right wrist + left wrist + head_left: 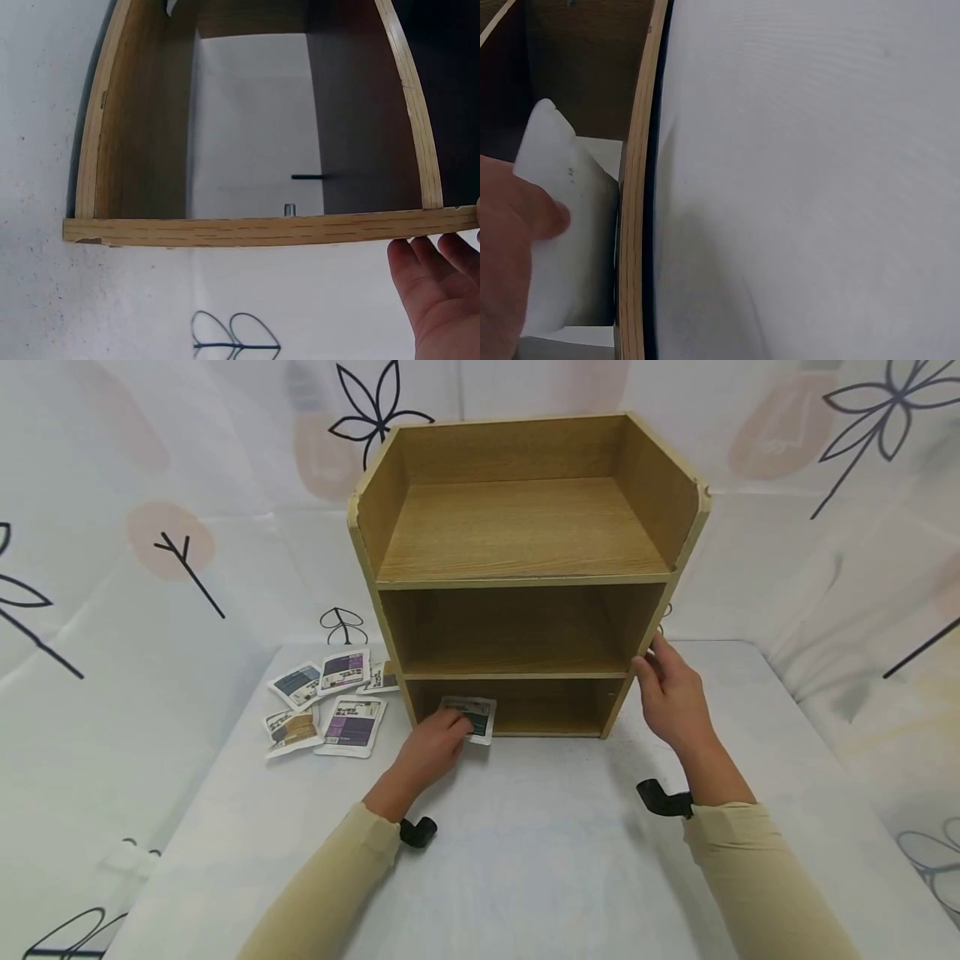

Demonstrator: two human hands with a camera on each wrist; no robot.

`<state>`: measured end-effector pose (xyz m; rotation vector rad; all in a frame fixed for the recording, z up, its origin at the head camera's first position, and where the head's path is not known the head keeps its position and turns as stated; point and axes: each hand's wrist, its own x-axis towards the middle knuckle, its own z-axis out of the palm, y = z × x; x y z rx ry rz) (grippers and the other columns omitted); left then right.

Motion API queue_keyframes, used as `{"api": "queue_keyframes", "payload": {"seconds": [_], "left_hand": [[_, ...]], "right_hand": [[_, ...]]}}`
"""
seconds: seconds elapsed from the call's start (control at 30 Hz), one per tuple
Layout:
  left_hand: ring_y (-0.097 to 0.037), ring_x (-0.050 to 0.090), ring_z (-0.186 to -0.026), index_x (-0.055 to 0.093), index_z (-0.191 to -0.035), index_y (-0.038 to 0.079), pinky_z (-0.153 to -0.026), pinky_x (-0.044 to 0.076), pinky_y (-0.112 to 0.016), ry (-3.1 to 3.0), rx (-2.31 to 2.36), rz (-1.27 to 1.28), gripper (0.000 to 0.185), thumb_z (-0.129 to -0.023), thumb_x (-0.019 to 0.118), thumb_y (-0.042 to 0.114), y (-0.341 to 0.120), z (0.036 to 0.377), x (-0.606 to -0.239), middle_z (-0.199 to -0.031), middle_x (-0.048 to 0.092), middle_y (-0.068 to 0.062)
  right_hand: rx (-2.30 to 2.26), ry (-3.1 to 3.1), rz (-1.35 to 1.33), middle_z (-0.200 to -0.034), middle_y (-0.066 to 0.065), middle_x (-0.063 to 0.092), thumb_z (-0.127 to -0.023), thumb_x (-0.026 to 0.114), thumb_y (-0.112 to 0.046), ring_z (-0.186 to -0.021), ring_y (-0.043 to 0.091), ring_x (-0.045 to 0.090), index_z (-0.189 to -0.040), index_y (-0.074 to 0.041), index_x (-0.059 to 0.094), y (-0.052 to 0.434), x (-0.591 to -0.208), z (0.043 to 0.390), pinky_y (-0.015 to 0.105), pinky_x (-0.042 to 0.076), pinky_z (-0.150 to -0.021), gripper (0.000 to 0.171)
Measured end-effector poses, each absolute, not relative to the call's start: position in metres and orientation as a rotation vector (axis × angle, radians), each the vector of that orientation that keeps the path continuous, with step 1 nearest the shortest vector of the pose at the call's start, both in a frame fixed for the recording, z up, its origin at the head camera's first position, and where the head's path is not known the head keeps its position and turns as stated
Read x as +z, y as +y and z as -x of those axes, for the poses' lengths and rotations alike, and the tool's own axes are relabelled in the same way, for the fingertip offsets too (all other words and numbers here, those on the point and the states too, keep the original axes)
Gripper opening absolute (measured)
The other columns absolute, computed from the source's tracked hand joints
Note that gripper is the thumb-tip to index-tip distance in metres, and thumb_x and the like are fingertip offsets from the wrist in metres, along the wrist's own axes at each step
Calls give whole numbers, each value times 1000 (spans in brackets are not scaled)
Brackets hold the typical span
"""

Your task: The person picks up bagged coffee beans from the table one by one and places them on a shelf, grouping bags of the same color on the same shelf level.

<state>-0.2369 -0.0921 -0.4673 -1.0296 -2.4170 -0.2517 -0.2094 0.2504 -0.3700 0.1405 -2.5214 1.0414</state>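
A small wooden shelf (517,531) stands on the table with an open top tier and two compartments below. At the mouth of the lowest compartment, my left hand (429,752) pinches a white packet (482,717) with a dark green label. In the left wrist view the thumb presses on the packet's plain white side (562,262), beside the shelf's bottom board (634,225). My right hand (673,697) holds the shelf's right side panel near the middle board; its fingertips touch the panel's outer face (262,231) in the right wrist view.
Left of the shelf several similar packets lie in a loose group, among them a purple-labelled packet (351,727) and a brown-labelled packet (292,731). A white cloth covers the table (540,852). Behind the shelf hangs a patterned sheet (247,460).
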Motion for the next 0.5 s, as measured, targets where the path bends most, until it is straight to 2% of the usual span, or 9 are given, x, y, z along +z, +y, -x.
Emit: {"api": "queue_keyframes", "payload": {"seconds": [0.2, 0.5], "left_hand": [[-21, 63, -91, 64, -99, 10, -79, 55, -33, -2497, -256, 1007, 16, -85, 67, 3, -89, 237, -469, -98, 64, -5], [-21, 64, -100, 69, -109, 8, -86, 55, -34, -2629, -214, 951, 20, -90, 65, 10, -86, 239, -469, -106, 66, -6]], "right_hand": [[1048, -2528, -134, -151, 14, 41, -104, 38, -33, -130, 41, 49, -154, -36, 17, 251, -372, 211, 57, 44, -101, 54], [1057, -2522, -134, -150, 16, 43, -104, 38, -32, -129, 42, 50, -154, -34, 19, 251, -371, 210, 57, 45, -100, 54]]}}
